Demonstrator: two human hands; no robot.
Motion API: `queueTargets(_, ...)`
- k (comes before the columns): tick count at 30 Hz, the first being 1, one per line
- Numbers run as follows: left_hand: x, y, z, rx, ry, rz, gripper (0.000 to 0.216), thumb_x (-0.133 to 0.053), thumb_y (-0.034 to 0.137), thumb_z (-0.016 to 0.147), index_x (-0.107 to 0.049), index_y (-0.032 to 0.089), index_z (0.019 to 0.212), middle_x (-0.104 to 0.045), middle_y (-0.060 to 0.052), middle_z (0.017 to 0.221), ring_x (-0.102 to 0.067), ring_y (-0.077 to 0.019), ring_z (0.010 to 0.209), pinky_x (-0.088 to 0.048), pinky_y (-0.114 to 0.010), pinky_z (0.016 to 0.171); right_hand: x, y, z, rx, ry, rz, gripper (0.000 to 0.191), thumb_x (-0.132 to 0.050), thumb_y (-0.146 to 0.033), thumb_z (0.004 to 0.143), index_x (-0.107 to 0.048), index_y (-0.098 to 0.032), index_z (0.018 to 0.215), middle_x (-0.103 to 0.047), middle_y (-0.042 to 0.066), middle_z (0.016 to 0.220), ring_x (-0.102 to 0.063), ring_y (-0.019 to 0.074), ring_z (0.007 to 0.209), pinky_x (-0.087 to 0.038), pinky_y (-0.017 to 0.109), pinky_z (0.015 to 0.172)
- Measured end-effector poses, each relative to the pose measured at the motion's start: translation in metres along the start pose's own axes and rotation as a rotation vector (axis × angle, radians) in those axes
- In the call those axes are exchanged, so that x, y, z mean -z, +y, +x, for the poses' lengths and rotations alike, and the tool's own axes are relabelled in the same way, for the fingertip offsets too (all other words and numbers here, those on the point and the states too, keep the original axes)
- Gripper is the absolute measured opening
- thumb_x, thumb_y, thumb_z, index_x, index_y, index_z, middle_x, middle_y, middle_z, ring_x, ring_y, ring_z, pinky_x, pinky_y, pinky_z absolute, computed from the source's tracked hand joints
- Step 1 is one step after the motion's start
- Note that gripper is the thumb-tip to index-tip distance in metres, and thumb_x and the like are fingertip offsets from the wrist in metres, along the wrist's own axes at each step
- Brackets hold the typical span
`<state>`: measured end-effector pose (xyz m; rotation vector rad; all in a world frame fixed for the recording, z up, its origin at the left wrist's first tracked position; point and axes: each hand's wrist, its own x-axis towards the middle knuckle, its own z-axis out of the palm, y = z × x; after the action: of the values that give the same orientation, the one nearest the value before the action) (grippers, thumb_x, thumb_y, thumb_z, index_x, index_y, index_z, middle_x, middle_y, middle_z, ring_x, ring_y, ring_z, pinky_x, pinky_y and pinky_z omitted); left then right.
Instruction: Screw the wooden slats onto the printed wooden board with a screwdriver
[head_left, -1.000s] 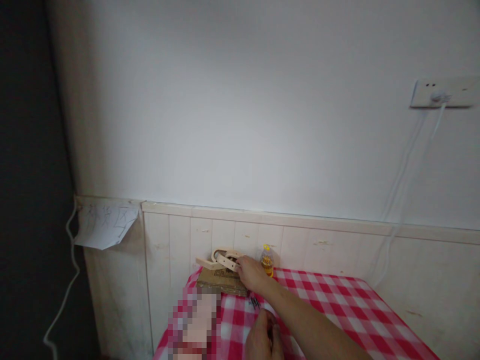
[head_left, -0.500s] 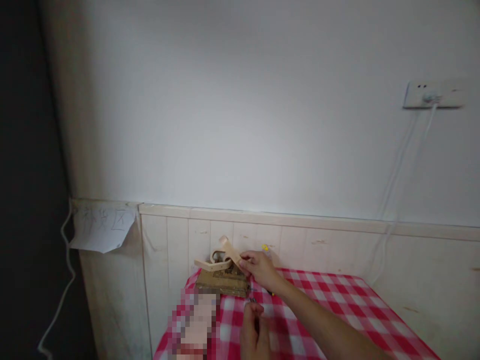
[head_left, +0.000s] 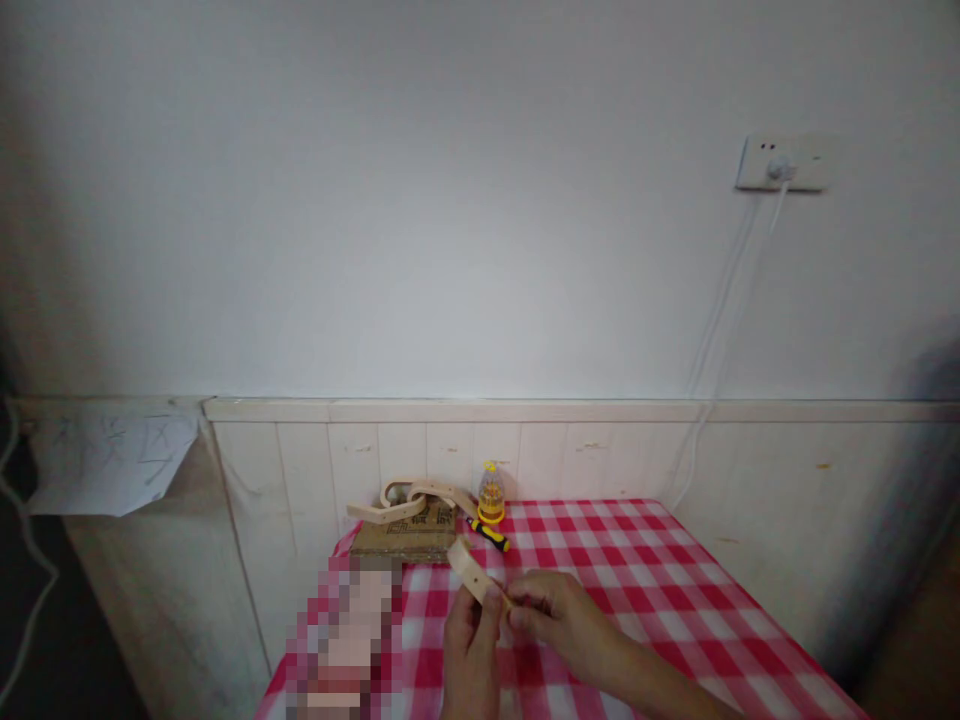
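Observation:
Low in front of me, my left hand (head_left: 474, 645) grips a curved, pale wooden hook (head_left: 469, 570) that has small holes in its flat side. The hook's bent end points up and away from me. Just to the right, my right hand (head_left: 551, 615) is closed in a pinch by the lower end of the hook. Whatever lies between its fingertips is too small to make out. Beyond the hands, several similar wooden hooks (head_left: 390, 512) lie on a stack of folded cardboard (head_left: 405, 545). A yellow and black screwdriver handle (head_left: 489, 534) lies beside the cardboard.
A clear-topped case of bits with a yellow base (head_left: 491, 495) stands at the table's back. A red and white checked cloth (head_left: 615, 560) covers the table. A blurred-out patch (head_left: 349, 630) is at its left. Behind are a panelled wall (head_left: 547, 455) and a plugged-in socket (head_left: 784, 165).
My right hand has come back from the cardboard toward me. One wooden hook is now in my left hand, off the pile. The view has shifted right, bringing the bit case into sight.

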<state>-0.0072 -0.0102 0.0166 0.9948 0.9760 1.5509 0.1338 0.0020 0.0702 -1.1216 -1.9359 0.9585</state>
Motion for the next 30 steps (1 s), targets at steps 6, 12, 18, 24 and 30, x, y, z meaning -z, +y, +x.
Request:
queueTargets(6,0.004,-0.009,0.002,0.098,0.139,-0.072,0.064,-0.065,0.079,0.074,-0.061,0.020,0.099,-0.056,0.001,0.076,-0.052,-0.0155,0.068,-0.040,-0.026,0.060,0.017,-0.005,0.067,-0.035,0.044,-0.285,0.035,-0.049,-0.039,0.099,-0.072,-0.018,0.085,-0.071,0.004,0.080,-0.064,0.0204,0.077,-0.048,0.028,0.067)
queueTargets(12,0.006,-0.012,0.005,0.119,0.149,-0.068,0.067,-0.060,0.083,0.074,-0.060,0.021,0.100,-0.058,0.000,0.076,-0.054,-0.0176,0.070,-0.041,-0.028,0.062,-0.011,-0.011,0.148,-0.095,0.039,-0.520,0.026,-0.062,-0.035,0.098,-0.065,-0.017,0.117,-0.067,0.009,0.120,-0.067,0.0228,0.104,-0.056,0.042,0.090)
queueTargets(18,0.005,-0.009,0.003,0.101,0.153,-0.051,0.066,-0.055,0.083,0.078,-0.059,0.020,0.097,-0.058,-0.001,0.073,-0.054,-0.0175,0.068,-0.043,-0.029,0.063,-0.027,-0.008,0.184,-0.187,-0.013,-0.677,0.034,-0.064,-0.034,0.098,-0.060,-0.018,0.127,-0.063,0.010,0.128,-0.066,0.0244,0.108,-0.058,0.046,0.090)
queueTargets(24,0.003,-0.004,0.003,0.096,0.147,-0.043,0.068,-0.051,0.085,0.079,-0.054,0.020,0.097,-0.055,0.002,0.071,-0.053,-0.0156,0.063,-0.044,-0.028,0.061,-0.027,-0.003,0.192,-0.199,-0.071,-0.677,0.034,-0.064,-0.034,0.097,-0.060,-0.018,0.127,-0.063,0.009,0.127,-0.066,0.0243,0.107,-0.058,0.045,0.089)
queueTargets(30,0.003,0.000,0.000,0.092,0.151,-0.019,0.067,-0.049,0.085,0.079,-0.053,0.021,0.099,-0.053,0.002,0.074,-0.052,-0.0165,0.065,-0.044,-0.030,0.063,-0.029,-0.016,0.182,-0.074,-0.019,-0.617,0.033,-0.063,-0.035,0.098,-0.061,-0.017,0.125,-0.064,0.009,0.126,-0.067,0.0237,0.105,-0.058,0.045,0.089)
